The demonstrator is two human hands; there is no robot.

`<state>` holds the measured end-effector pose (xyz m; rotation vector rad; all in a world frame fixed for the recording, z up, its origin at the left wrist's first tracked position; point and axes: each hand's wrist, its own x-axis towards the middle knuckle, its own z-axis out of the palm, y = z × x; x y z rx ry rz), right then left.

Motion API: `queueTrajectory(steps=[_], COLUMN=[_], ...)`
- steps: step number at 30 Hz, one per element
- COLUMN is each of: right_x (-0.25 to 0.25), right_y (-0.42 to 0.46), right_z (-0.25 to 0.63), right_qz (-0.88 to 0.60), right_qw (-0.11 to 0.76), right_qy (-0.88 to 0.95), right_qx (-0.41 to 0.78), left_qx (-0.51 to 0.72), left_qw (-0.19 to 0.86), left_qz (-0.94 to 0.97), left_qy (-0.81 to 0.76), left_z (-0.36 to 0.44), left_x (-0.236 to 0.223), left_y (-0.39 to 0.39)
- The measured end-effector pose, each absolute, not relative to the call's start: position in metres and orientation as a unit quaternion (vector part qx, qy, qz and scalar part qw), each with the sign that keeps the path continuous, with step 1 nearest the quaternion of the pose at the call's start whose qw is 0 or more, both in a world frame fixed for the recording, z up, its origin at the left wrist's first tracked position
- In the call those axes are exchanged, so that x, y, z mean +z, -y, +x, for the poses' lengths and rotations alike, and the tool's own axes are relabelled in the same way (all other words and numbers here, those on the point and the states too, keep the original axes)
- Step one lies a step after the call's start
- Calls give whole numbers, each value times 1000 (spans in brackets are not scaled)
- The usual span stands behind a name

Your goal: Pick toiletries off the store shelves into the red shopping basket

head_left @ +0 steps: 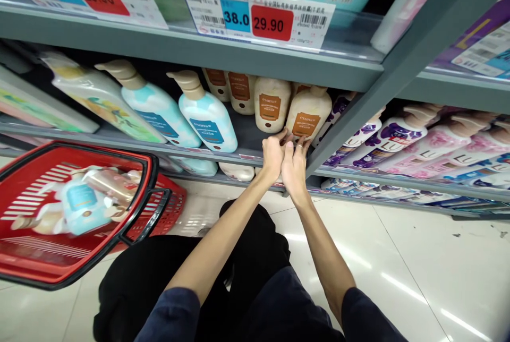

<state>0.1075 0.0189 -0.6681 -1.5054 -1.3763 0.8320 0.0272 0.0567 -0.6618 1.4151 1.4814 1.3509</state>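
Observation:
At the front edge of the middle shelf, my left hand and my right hand are side by side at the base of a cream pump bottle with an orange-brown label. My left fingers are bent, with their tips against the bottle's lower left. The fingers of my right hand, one with a ring, press on its lower front. Just left of it stands another cream bottle, with more of the same kind behind. The bottle's pump top is partly hidden under the shelf above.
On the left, a red basket with a black rim holds several bottles. Blue-and-white pump bottles share the shelf. A grey upright post separates purple and pink bottles on the right. Price tags line the shelf above.

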Motion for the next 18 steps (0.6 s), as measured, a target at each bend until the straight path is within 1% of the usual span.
queueTrajectory(steps=[10,18], right_x=[-671,-665], right_y=[-33,-39], right_z=[111,114], right_qz=[-602,-593], right_qw=[463,464], right_qy=[546,540], right_qx=[354,376], left_qx=[511,525], left_qw=[346,392], left_qz=[548,528], left_qy=[-566,-541], left_z=[30,36], left_x=[-655,-655], left_y=[-53,-53])
